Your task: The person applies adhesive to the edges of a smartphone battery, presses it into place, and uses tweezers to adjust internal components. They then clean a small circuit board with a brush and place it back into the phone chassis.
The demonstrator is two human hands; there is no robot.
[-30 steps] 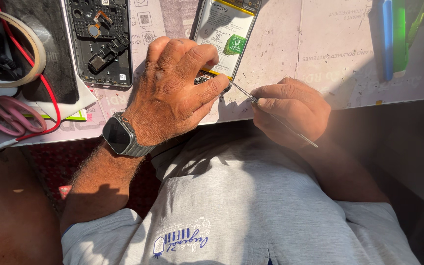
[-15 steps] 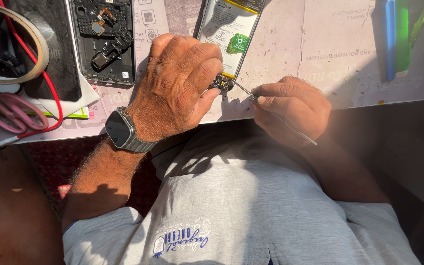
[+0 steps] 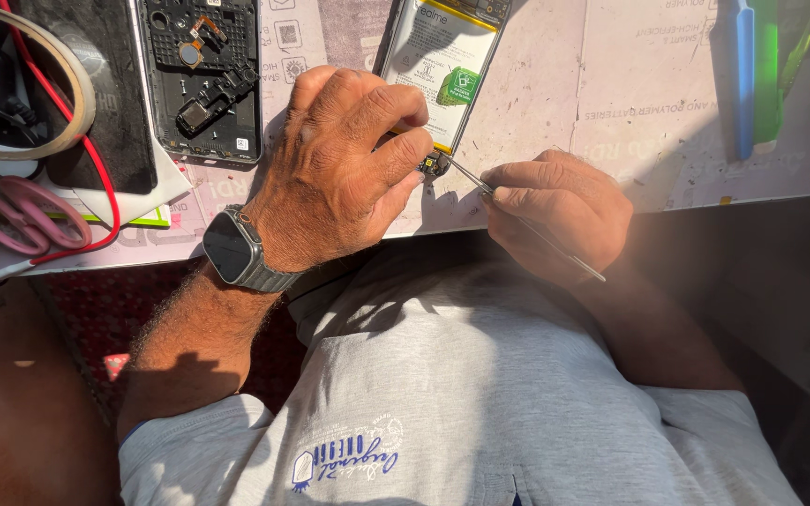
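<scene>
this is looking like a small phone repair workshop: an opened phone (image 3: 442, 75) and a separate back cover (image 3: 201, 80) are lying on a printed work mat (image 3: 611, 112), with tape roll (image 3: 25, 89), pink scissors (image 3: 11, 214) sitting nearby.

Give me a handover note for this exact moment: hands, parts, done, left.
Left hand: fingertips pinch a small part at the bottom end of the opened phone.
Right hand: holds a thin metal tool, tip at that part.
Back cover lies apart, upper left, beside a tape roll and pink scissors.
Done: phone opened, battery exposed.
Left: the small part is not yet clear of the phone.
</scene>
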